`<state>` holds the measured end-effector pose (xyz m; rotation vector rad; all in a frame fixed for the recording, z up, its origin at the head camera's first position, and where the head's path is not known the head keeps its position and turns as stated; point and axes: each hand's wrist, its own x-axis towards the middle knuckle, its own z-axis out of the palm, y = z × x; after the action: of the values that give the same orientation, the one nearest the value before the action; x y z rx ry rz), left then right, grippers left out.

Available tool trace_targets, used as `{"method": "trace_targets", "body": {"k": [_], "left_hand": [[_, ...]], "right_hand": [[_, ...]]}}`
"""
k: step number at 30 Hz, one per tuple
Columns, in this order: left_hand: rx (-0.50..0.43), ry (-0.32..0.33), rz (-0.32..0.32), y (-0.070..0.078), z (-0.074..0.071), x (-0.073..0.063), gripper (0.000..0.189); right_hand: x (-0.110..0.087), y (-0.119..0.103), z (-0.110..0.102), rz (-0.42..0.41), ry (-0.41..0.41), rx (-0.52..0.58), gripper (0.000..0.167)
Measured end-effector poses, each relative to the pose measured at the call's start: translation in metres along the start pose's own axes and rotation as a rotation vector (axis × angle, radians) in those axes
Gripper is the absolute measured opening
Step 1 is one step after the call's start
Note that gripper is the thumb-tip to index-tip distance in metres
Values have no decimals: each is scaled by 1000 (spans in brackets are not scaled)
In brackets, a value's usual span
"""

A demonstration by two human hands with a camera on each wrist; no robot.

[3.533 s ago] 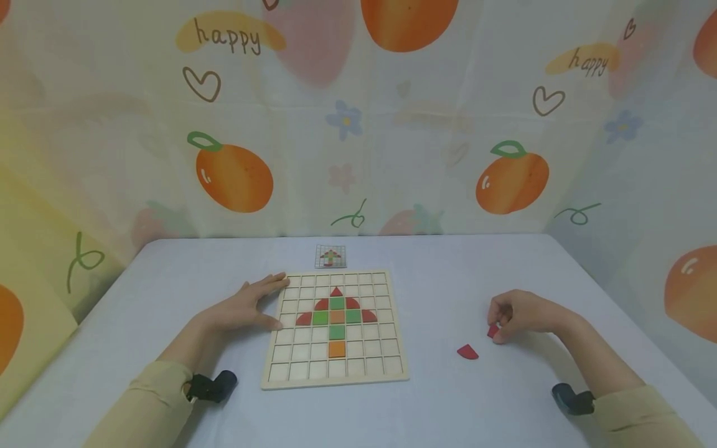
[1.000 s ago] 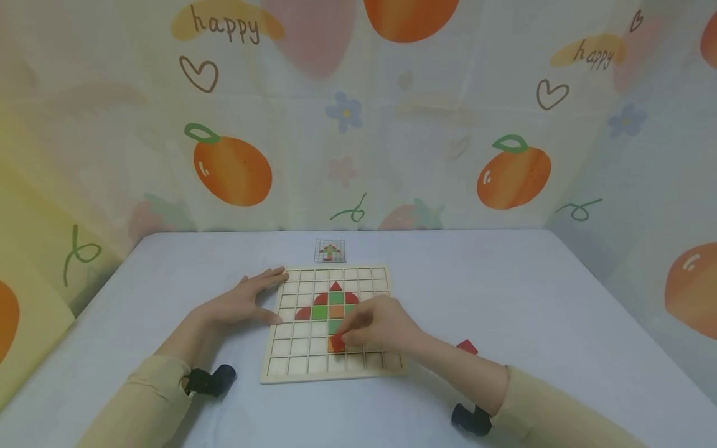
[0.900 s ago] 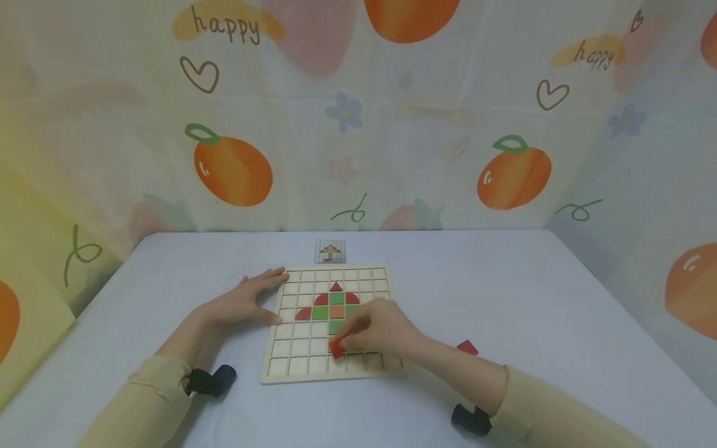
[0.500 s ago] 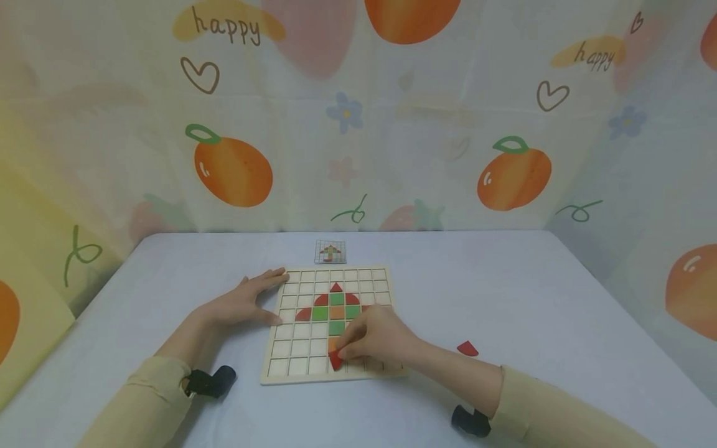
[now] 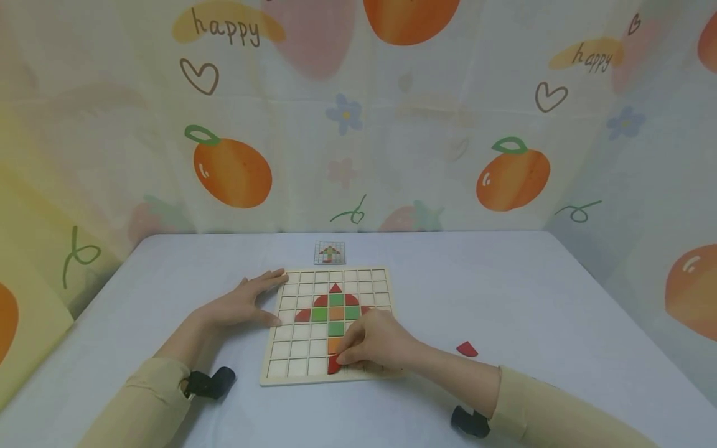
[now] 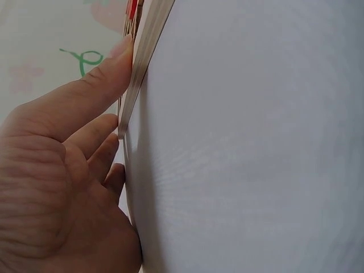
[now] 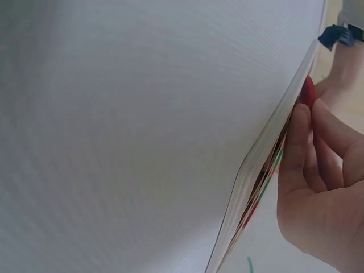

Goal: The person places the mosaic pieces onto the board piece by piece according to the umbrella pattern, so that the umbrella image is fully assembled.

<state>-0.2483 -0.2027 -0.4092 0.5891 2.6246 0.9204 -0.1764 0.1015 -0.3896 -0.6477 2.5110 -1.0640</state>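
Observation:
A wooden grid board (image 5: 297, 367) lies on the white table, with red, green and orange tiles forming a rocket-like figure on it. My right hand (image 5: 381, 339) pinches a red quarter-round tile (image 5: 333, 364) between thumb and fingers, at the bottom-row cell below the orange square tile (image 5: 334, 345). In the right wrist view that red tile (image 7: 307, 92) sits between the fingertips, close against the board. My left hand (image 5: 243, 302) rests at the board's left edge, fingers spread and touching it. The left wrist view shows the thumb (image 6: 96, 91) against the board's side.
One loose red quarter-round tile (image 5: 467, 349) lies on the table right of the board, beyond my right forearm. Behind the board is a small pattern card (image 5: 330, 252) showing a similar figure. A fruit-printed cloth (image 5: 426, 155) stands behind the table.
My right hand has brought a red tile from the table on the right to the board, then shifted and turned it down into the bottom row. The left hand has stayed put.

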Motion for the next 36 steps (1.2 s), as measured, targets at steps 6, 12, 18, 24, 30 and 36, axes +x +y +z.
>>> {"method": "trace_targets", "body": {"k": [6,12,18,24,30,36], "left_hand": [[2,12,9,-1,1,-1,96],[-1,8,10,-2,2,-2,96],[8,4,13,-3,2,-1,97],[3,9,33,-3,1,0,96],[17,10,31,-2,0,0,96],[14,6,28,1,-1,-1,96]], "right_hand": [[0,1,2,-34,-1,-29,4],[0,0,0,-27,4,-51,4],[1,-3,-10,-26,9,-37,4],[3,0,-29,-33,47,-93,5],[4,12,-57,43,103,-105,7],[-4,36,-90,88,129,-141,12]]}}
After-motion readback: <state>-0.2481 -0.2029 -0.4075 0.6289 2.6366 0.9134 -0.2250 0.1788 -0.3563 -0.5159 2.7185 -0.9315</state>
